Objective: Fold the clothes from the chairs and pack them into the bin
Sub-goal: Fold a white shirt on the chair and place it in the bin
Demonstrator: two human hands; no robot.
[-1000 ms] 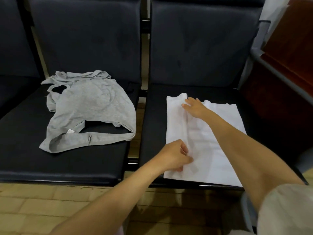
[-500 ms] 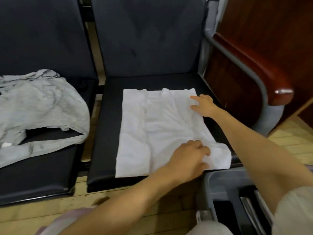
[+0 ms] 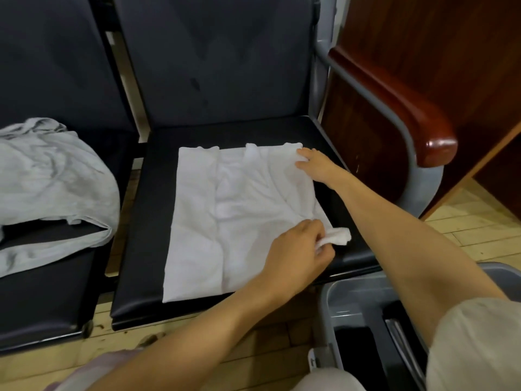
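Pale wooden floor (image 3: 479,230) of narrow planks, showing along the near edge at lower left and again at far right. Scattered on it toward the near left, small brown bits of debris (image 3: 149,338), loosely grouped, too small to identify. Standing at the floor's far right, a dark reddish-brown wood-panelled piece of furniture (image 3: 423,29), grain running vertically, filling the upper right corner of the view. Along its lower side, a lighter wooden edge strip (image 3: 476,172), slanting down toward the planks. Beyond that strip, only a shadowed recess, contents not discernible.
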